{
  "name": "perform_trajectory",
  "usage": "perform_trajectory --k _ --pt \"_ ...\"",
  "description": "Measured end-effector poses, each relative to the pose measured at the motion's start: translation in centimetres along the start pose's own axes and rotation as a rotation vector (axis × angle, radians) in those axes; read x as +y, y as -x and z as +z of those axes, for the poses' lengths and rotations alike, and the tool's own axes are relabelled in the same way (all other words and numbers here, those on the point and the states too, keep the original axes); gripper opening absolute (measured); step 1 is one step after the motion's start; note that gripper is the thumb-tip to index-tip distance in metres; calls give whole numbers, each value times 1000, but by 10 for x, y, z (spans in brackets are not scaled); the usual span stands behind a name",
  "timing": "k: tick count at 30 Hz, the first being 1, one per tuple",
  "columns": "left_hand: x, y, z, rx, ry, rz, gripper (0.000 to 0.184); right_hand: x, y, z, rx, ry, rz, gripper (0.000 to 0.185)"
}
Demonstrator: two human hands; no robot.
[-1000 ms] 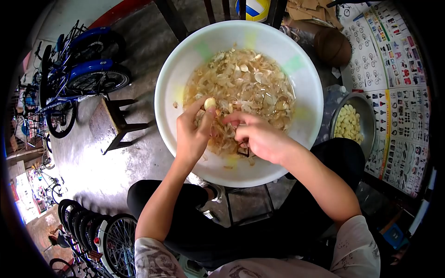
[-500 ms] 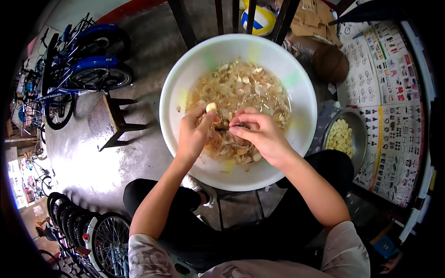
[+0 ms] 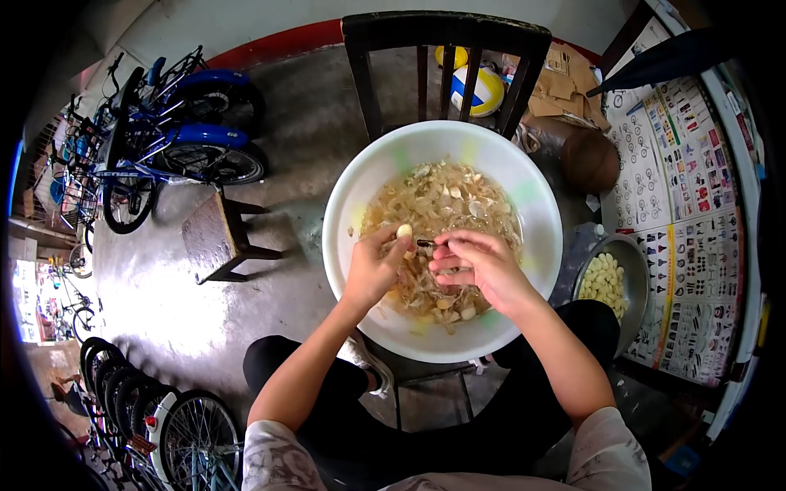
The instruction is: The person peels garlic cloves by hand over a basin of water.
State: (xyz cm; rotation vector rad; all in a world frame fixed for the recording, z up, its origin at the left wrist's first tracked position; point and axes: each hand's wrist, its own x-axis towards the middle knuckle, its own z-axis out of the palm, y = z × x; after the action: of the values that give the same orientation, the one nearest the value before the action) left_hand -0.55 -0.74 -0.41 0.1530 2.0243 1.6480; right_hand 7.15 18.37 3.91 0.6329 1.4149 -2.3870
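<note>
My left hand (image 3: 375, 268) pinches a pale, peeled garlic clove (image 3: 404, 231) between thumb and fingertips. Just to its right, my right hand (image 3: 485, 268) grips a small dark tool (image 3: 425, 243) between thumb and forefinger, its lower fingers loosely spread. What kind of tool it is cannot be made out. Both hands are above a large white basin (image 3: 344, 204), apart from each other. In the basin, brownish garlic skins (image 3: 446, 184) float in water with a few pale cloves among them.
A metal bowl (image 3: 641, 270) of peeled garlic cloves (image 3: 603, 282) stands by my right knee. Behind the basin is a dark wooden chair (image 3: 446, 22), with a ball (image 3: 483, 92) beyond it. A wooden stool (image 3: 214, 233) and bicycles (image 3: 196, 151) are on the left; a printed sheet (image 3: 688, 221) lies right.
The view has tilted up, so the basin and hands appear lower and further right. My right hand's fingers have loosened a little around the tool. The clove stays in my left hand.
</note>
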Motion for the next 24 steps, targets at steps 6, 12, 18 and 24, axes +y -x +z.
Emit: perform_trajectory --k 6,12,18,24 --pt "2 0 -2 -61 -100 58 32 9 -10 -7 54 208 -49 16" --pt "7 4 -4 -140 -55 39 33 8 -9 -1 138 764 -571 25" --pt "16 10 -3 -221 -91 48 31 5 -12 -3 97 947 -846 10" --pt "11 11 -2 -250 -131 132 25 4 -12 -4 6 918 -686 12"
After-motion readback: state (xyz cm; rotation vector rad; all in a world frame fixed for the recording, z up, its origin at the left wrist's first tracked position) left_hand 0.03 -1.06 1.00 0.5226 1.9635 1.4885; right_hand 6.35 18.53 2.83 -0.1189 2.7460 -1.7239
